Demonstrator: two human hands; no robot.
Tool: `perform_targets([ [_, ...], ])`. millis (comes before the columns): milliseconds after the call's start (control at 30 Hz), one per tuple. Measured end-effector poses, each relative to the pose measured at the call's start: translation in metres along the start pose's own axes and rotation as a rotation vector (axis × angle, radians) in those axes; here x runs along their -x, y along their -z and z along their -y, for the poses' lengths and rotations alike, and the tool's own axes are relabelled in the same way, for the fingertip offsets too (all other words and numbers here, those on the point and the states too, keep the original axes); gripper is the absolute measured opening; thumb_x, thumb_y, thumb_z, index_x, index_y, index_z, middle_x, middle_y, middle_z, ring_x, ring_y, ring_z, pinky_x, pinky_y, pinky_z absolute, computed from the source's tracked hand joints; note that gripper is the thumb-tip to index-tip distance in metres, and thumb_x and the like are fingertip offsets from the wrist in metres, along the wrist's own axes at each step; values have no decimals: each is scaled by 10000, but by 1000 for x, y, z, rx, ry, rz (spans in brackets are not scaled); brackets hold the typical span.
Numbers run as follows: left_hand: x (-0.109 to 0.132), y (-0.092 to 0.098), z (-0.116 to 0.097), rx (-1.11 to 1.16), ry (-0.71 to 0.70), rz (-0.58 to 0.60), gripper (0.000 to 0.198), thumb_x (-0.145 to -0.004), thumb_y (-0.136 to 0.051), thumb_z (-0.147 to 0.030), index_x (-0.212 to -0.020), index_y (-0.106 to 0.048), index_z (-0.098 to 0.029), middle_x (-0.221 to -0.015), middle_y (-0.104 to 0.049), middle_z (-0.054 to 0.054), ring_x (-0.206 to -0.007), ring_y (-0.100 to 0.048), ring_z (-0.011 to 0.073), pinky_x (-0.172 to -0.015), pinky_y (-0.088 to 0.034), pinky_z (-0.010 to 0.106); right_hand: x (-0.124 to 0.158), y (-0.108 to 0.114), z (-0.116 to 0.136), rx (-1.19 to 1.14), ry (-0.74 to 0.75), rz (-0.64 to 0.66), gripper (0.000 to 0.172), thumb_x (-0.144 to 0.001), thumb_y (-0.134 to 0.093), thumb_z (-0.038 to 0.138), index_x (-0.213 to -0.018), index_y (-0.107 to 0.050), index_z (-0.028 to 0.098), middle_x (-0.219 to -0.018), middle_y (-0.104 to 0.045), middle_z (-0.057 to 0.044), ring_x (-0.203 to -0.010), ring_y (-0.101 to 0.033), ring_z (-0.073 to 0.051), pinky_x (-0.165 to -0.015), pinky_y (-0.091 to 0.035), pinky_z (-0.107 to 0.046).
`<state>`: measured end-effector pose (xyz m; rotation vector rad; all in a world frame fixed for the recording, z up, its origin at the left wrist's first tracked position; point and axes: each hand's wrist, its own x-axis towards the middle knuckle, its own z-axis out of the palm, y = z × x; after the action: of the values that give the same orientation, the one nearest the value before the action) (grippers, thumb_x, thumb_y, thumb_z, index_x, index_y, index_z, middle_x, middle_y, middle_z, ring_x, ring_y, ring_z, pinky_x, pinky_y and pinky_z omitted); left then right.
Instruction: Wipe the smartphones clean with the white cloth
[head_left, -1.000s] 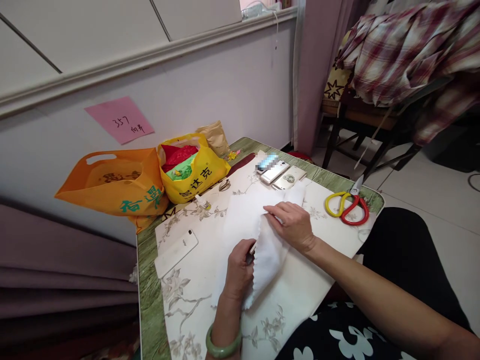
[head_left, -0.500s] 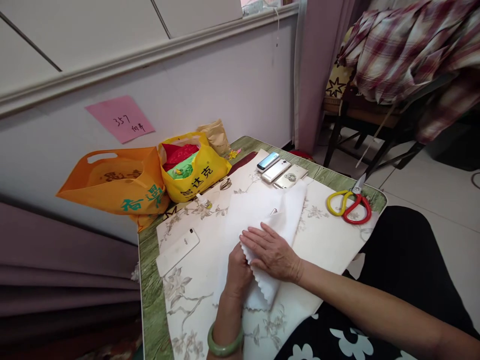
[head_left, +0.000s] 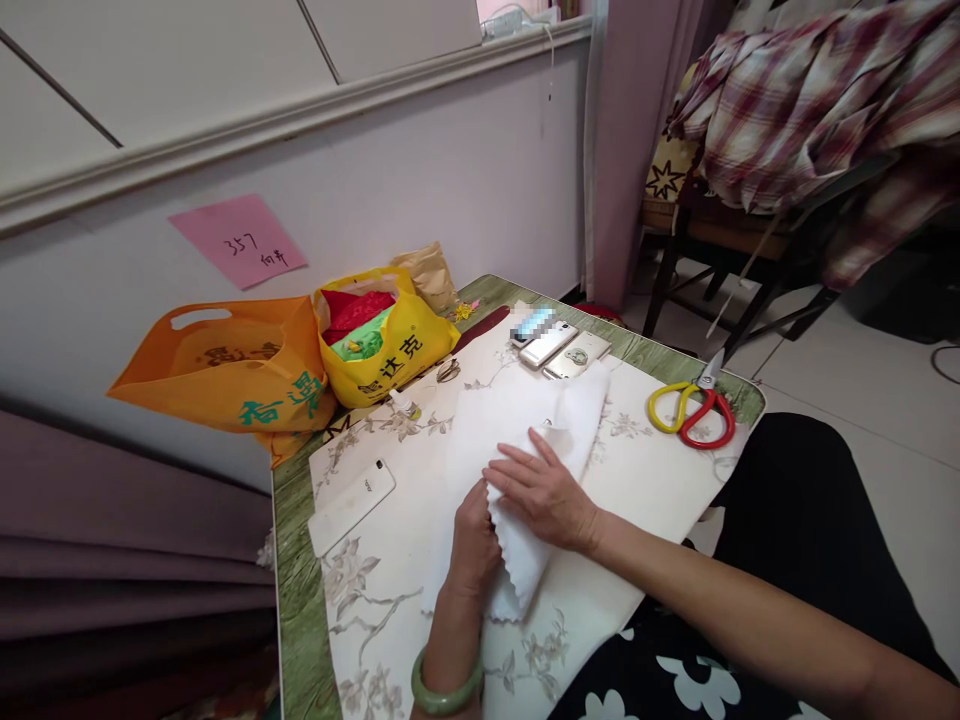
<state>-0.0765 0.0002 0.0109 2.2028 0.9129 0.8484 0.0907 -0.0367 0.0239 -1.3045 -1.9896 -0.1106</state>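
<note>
The white cloth (head_left: 495,420) lies folded on the counter (head_left: 298,600). The right hand (head_left: 541,495) rests on it, fingers a bit spread. The left hand (head_left: 474,540) tucks its fingers out of sight, so I can't tell if they pinch. The cloth looks soft and light; hold its wavy edge.

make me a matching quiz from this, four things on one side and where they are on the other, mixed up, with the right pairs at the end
Things:
1. white cloth
2. scissors
3. pink note
4. green bangle

Places:
A. up on the wall
B. around the left wrist
C. beneath the right hand
D. near the right edge of the table

Right pairs: 1-C, 2-D, 3-A, 4-B
</note>
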Motion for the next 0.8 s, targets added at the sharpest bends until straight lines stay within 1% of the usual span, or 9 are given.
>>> perform_targets([
  [67,2,-1,2,1,-20,-9,65,-847,-507,-185,-864,-569,-179,-863,-606,45,-787,-577,170,-702,-482,289,1,-6,5,-13,57,0,334,-1000,-445,258,-1305,-559,186,-1272,-652,-67,-1312,-487,-220,-1198,-204,-511],
  [167,2,-1,3,-17,-14,-18,96,-847,-496,-155,-887,-580,-177,-851,-598,41,-791,-577,169,-720,-482,296,3,-4,-9,5,77,3,328,-1001,-464,284,-1304,-566,212,-1280,-652,-45,-1285,-516,-201,-1188,-248,-473],
  [300,-2,1,0,28,-10,47,285,-866,-445,-111,-1083,-608,-195,-945,-630,56,-880,-595,174,-796,-480,315,6,14,-41,40,-30,12,305,-996,-483,294,-1274,-598,240,-1269,-659,-39,-1278,-524,-210,-1175,-256,-504],
  [400,-5,1,-1,24,-30,43,365,-822,-420,-53,-1089,-621,-201,-925,-637,51,-858,-594,169,-770,-474,303,8,26,-53,57,-90,20,302,-987,-495,279,-1265,-610,257,-1270,-657,-44,-1319,-479,-230,-1178,-216,-551],
  [467,-4,1,0,11,-40,28,412,-792,-401,-21,-1088,-623,-202,-901,-634,44,-822,-588,159,-731,-470,284,8,27,-49,73,-119,1,307,-980,-501,267,-1267,-610,261,-1281,-650,-48,-1355,-435,-251,-1178,-175,-589],
  [533,-3,-1,2,0,-42,17,437,-776,-399,-9,-1105,-612,-201,-913,-635,44,-823,-589,157,-720,-473,276,8,22,-36,75,-122,-14,313,-975,-505,255,-1271,-607,265,-1279,-650,-51,-1368,-415,-262,-1175,-147,-616],
  [667,1,-3,5,-6,-46,-20,315,-790,-471,-65,-1052,-598,-184,-966,-636,69,-891,-601,187,-767,-501,312,5,3,-6,3,27,20,342,-980,-479,223,-1309,-572,243,-1263,-661,-56,-1327,-472,-219,-1189,-188,-561],
  [733,2,-2,4,-13,-48,-28,245,-809,-485,-96,-1008,-600,-180,-958,-635,74,-903,-605,199,-778,-507,328,4,-2,-3,-19,92,29,359,-985,-464,212,-1333,-550,233,-1279,-652,-54,-1308,-494,-196,-1196,-205,-522],
  [800,1,-1,2,-31,-32,-25,216,-829,-483,-110,-991,-606,-181,-924,-633,68,-884,-607,196,-773,-506,327,4,0,-11,-15,94,21,360,-989,-469,231,-1342,-542,245,-1282,-650,-47,-1293,-511,-189,-1196,-207,-513],
])
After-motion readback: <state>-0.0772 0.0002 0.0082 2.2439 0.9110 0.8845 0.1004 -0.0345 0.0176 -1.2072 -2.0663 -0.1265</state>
